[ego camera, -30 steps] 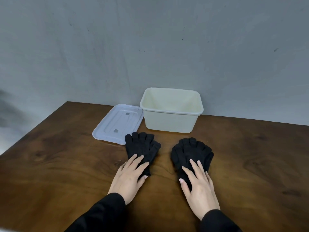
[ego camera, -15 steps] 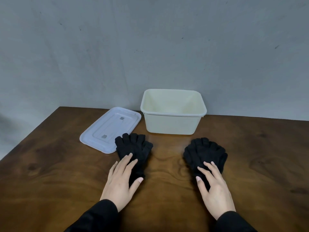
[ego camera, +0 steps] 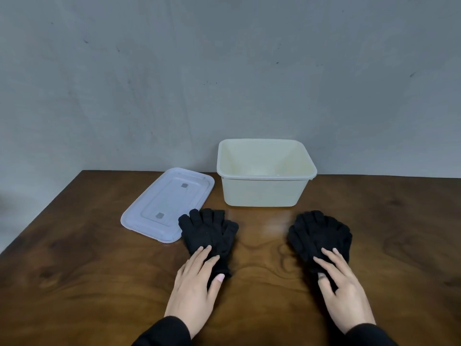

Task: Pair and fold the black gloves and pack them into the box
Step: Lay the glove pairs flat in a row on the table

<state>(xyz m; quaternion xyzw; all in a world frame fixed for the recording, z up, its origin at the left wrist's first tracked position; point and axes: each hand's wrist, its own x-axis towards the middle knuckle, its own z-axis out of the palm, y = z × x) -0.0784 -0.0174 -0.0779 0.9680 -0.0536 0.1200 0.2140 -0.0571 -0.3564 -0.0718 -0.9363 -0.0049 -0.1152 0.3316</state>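
Black glove pairs [ego camera: 208,233] [ego camera: 319,233] under L hand [ego camera: 193,288] & R hand [ego camera: 343,290]

Soft, even light was cast from above; a pale glare patch was seen on the table [ego camera: 269,227]. Shadows were kept faint. Slight wide-angle bending was noted at the edges.

Both arms reach forward from the bottom edge, in black sleeves. Left hand [ego camera: 193,287] palm down, fingers [ego camera: 199,257] straight and slightly spread, thumb out to the right. Right hand [ego camera: 345,293] palm down, fingers [ego camera: 329,255] straight, angled up-left, thumb tip blurred. Hands well apart, neither curled.
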